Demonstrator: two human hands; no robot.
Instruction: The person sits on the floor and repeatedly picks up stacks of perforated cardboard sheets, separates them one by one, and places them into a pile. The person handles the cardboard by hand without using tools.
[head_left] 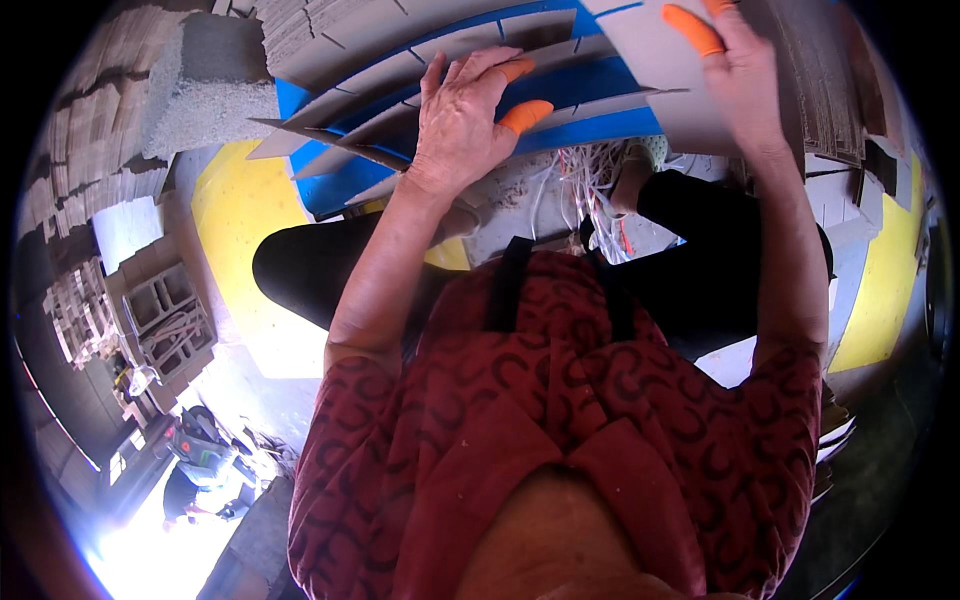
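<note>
Several slotted grey cardboard strips stand on edge in curved rows over a blue surface. Across their left ends runs a crosswise cardboard strip. My left hand reaches over the rows, with orange covers on thumb and forefinger. Those two are spread apart, and nothing shows between them. At the upper right, my right hand is over a flat slotted cardboard sheet. Its orange-covered thumb is stretched out, away from the forefinger. The top edge cuts off its other fingers.
Stacked cardboard stands beside my right hand, with more cardboard piles at the far left. A grey block-shaped stack is nearer. Yellow floor patches lie on both sides. Pale, tangled scraps lie between my feet. Hollow blocks stand lower left.
</note>
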